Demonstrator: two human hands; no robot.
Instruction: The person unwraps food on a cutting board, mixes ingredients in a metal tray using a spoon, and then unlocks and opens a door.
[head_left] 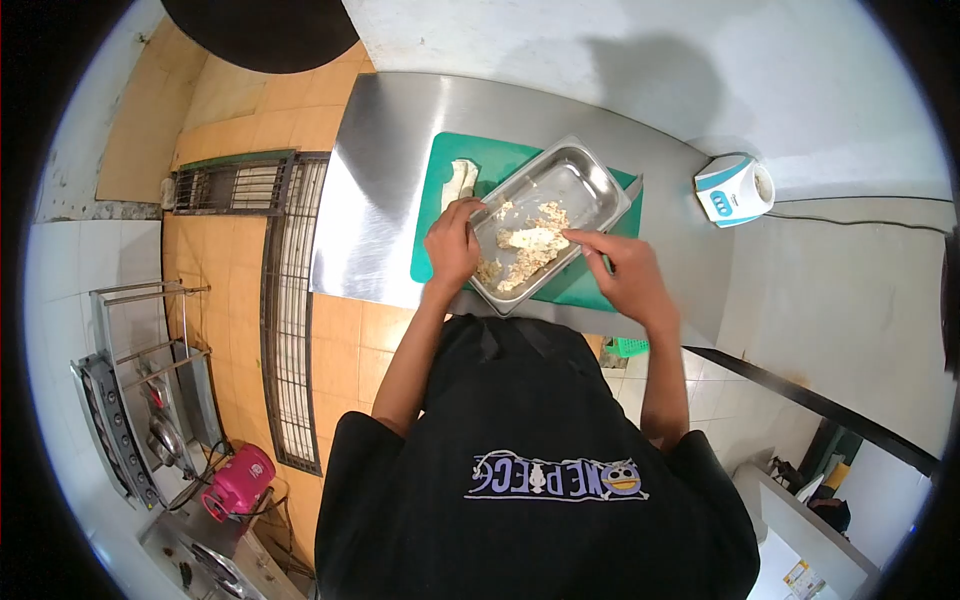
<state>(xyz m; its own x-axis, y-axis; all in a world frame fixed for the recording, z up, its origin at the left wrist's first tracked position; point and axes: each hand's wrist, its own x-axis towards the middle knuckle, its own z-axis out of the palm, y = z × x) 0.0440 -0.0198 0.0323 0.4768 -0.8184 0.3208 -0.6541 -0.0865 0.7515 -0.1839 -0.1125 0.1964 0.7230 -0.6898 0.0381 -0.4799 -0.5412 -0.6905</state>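
A rectangular metal tray (pixel 590 185) lies tilted across a green cutting board (pixel 425 215). Inside it are pale crumbly bits (pixel 520 268) and a larger whitish piece (pixel 535 239). My left hand (pixel 455 243) grips the tray's left rim, fingers bent over the edge. My right hand (pixel 630 275) is over the right rim, its index finger stretched to the whitish piece and the other fingers curled. A folded whitish item (pixel 460 184) rests on the board beyond my left hand. The tip of a blade (pixel 634 188) shows beside the tray's right side.
The board lies on a steel table (pixel 385 130) against a wall. A white and blue appliance (pixel 733 190) with a cable stands at the right. On the left are a floor grate (pixel 290 320), a pink gas cylinder (pixel 240 482) and a metal stove frame (pixel 110 430).
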